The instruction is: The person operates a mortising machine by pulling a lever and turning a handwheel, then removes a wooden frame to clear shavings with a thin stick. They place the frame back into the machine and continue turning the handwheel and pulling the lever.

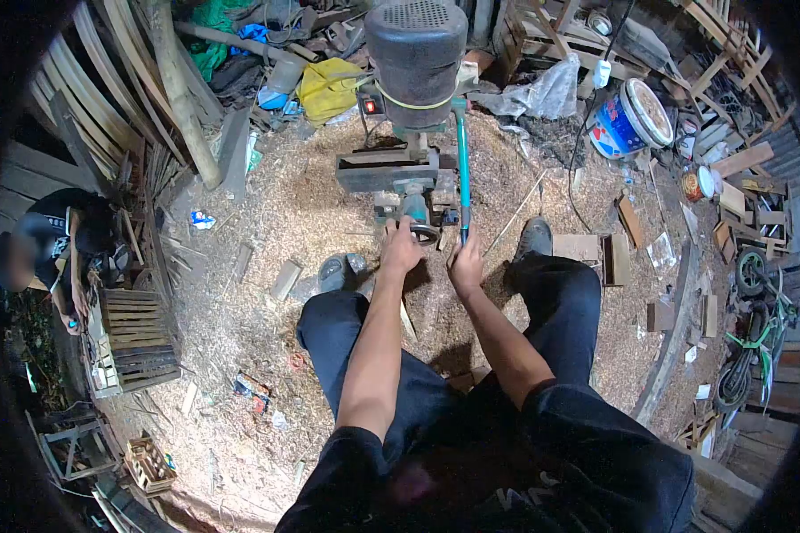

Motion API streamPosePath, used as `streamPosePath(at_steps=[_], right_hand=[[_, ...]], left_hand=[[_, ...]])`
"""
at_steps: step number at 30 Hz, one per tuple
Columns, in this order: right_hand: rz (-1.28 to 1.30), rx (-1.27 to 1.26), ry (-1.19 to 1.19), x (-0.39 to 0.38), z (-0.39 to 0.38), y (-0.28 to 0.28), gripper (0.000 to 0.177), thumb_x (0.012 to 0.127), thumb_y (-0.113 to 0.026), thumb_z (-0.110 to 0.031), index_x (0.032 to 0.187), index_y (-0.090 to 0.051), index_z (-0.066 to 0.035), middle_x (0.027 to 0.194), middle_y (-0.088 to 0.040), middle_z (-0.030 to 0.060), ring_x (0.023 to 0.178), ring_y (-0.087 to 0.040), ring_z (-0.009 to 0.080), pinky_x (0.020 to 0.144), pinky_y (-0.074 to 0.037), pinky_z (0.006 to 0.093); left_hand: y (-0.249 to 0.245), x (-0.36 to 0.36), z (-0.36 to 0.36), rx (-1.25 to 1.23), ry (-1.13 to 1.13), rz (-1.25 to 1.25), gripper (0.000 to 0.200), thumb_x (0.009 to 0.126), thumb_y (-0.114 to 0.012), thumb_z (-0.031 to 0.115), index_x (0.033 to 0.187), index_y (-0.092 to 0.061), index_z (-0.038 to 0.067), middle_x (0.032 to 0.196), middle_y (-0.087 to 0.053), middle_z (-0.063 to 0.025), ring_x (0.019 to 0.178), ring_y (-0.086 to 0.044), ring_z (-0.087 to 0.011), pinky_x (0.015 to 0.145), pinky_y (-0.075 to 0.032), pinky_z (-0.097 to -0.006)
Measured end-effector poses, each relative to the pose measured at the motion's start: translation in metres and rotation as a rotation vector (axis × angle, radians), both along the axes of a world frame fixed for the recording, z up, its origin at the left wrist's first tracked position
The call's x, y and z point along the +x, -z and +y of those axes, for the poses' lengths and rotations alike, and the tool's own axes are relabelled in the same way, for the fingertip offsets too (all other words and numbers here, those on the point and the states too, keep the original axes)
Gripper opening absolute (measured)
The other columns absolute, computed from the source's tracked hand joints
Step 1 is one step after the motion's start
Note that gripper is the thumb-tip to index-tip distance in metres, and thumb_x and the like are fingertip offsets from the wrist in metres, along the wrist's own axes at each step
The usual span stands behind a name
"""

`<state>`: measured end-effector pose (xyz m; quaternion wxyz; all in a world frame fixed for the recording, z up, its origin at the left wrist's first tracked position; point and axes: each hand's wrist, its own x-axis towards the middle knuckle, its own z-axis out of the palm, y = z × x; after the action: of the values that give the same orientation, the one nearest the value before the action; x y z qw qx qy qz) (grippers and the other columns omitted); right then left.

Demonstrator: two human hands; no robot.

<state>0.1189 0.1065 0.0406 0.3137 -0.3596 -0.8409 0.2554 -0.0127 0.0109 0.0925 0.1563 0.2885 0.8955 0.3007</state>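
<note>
In front of me stands a drill-press-like machine with a dark motor (416, 62) on top and a vise-like wooden-faced clamp (384, 178) below it. My left hand (402, 247) is closed at the black handwheel (426, 235) on the front of the machine. My right hand (466, 263) is wrapped around the lower end of a long teal lever (463, 169) on the machine's right side. Whether a workpiece sits in the clamp cannot be made out from here. A red-lit switch (370, 106) shows beside the motor.
Sawdust and wood scraps cover the ground. A paint bucket (631, 120) and a yellow sack (331, 89) lie behind the machine. At the left, another person (67, 235) bends near a slatted crate (138, 333). A green bicycle (756, 342) stands at the right. A cable (580, 142) trails down.
</note>
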Motion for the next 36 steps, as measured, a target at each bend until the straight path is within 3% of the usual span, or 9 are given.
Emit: streamPosePath(at_steps=[5,9,12,15,18,23,27,33,36], right_hand=[[0.107,-0.085,-0.073,0.008,-0.004,-0.046,0.048,0.094,-0.048,-0.010,0.139,-0.034,0.002,0.124,-0.049,0.0297,0.108,-0.052,0.0483,0.091,-0.045,0.0499],[0.224,-0.044,-0.145,0.023,-0.012,-0.183,0.035,0.095,-0.049,-0.011,0.127,-0.050,0.002,0.121,-0.050,0.0306,0.109,-0.054,0.0443,0.091,-0.045,0.0478],[0.384,-0.176,-0.152,0.009,0.008,-0.306,0.023,0.095,-0.055,-0.018,0.094,-0.064,0.003,0.090,-0.065,0.0235,0.089,-0.065,0.0348,0.076,-0.049,0.0428],[0.583,0.094,-0.239,-0.054,0.069,-0.386,0.032,0.093,-0.059,-0.029,0.098,-0.062,0.003,0.087,-0.067,0.0216,0.081,-0.066,0.0375,0.074,-0.050,0.0408],[0.859,0.359,-0.308,-0.104,0.105,-0.424,0.048,0.099,-0.044,-0.044,0.075,-0.055,-0.003,0.066,-0.057,0.0092,0.058,-0.051,0.0216,0.057,-0.039,0.0329],[0.644,0.351,-0.235,-0.111,0.146,-0.342,0.036,0.090,-0.062,-0.032,0.101,-0.063,0.003,0.090,-0.068,0.0217,0.084,-0.066,0.0389,0.077,-0.051,0.0413],[0.201,0.042,-0.366,-0.070,0.119,-0.206,0.038,0.088,-0.062,-0.026,0.113,-0.064,0.002,0.105,-0.067,0.0249,0.103,-0.063,0.0374,0.091,-0.048,0.0424],[-0.566,-0.262,-0.461,-0.017,0.080,-0.092,0.044,0.089,-0.061,-0.036,0.114,-0.064,-0.001,0.106,-0.065,0.0268,0.103,-0.063,0.0389,0.088,-0.048,0.0429],[-0.457,-0.362,-0.548,-0.019,0.077,-0.083,0.036,0.087,-0.062,-0.034,0.106,-0.065,-0.003,0.093,-0.066,0.0262,0.091,-0.064,0.0410,0.081,-0.049,0.0454]], left_hand=[[0.005,0.006,-0.002,0.059,-0.025,0.063,0.048,0.076,-0.059,0.005,0.123,-0.050,0.009,0.119,-0.046,-0.0257,0.114,-0.047,-0.0463,0.097,-0.042,-0.0509],[0.028,0.009,-0.008,0.217,0.023,0.131,0.056,0.074,-0.062,0.007,0.128,-0.048,0.009,0.125,-0.045,-0.0259,0.115,-0.046,-0.0465,0.098,-0.041,-0.0503],[0.062,0.008,-0.013,0.359,0.033,0.318,0.067,0.074,-0.062,0.005,0.136,-0.038,-0.002,0.126,-0.047,-0.0285,0.117,-0.044,-0.0476,0.100,-0.040,-0.0463],[0.068,0.015,-0.024,0.242,0.035,0.383,0.072,0.078,-0.062,0.011,0.140,-0.031,-0.005,0.138,-0.038,-0.0310,0.125,-0.041,-0.0467,0.102,-0.040,-0.0452],[0.075,0.011,-0.038,0.029,-0.071,0.037,0.053,0.080,-0.061,0.016,0.129,-0.048,-0.002,0.131,-0.048,-0.0313,0.121,-0.048,-0.0440,0.099,-0.043,-0.0455],[0.050,0.024,-0.044,-0.119,-0.081,-0.103,0.027,0.081,-0.061,0.012,0.104,-0.065,-0.001,0.106,-0.062,-0.0283,0.100,-0.061,-0.0441,0.086,-0.051,-0.0473],[0.066,0.020,-0.044,-0.065,-0.143,0.015,0.023,0.079,-0.064,0.006,0.100,-0.066,0.000,0.093,-0.066,-0.0257,0.091,-0.064,-0.0441,0.080,-0.052,-0.0491],[0.073,0.024,-0.041,-0.038,-0.216,0.018,0.011,0.077,-0.064,0.004,0.086,-0.069,0.002,0.089,-0.067,-0.0246,0.087,-0.065,-0.0439,0.078,-0.053,-0.0496],[0.070,0.021,-0.036,-0.030,-0.228,0.051,0.016,0.076,-0.062,0.004,0.090,-0.070,0.003,0.091,-0.067,-0.0247,0.088,-0.065,-0.0422,0.079,-0.053,-0.0485]])
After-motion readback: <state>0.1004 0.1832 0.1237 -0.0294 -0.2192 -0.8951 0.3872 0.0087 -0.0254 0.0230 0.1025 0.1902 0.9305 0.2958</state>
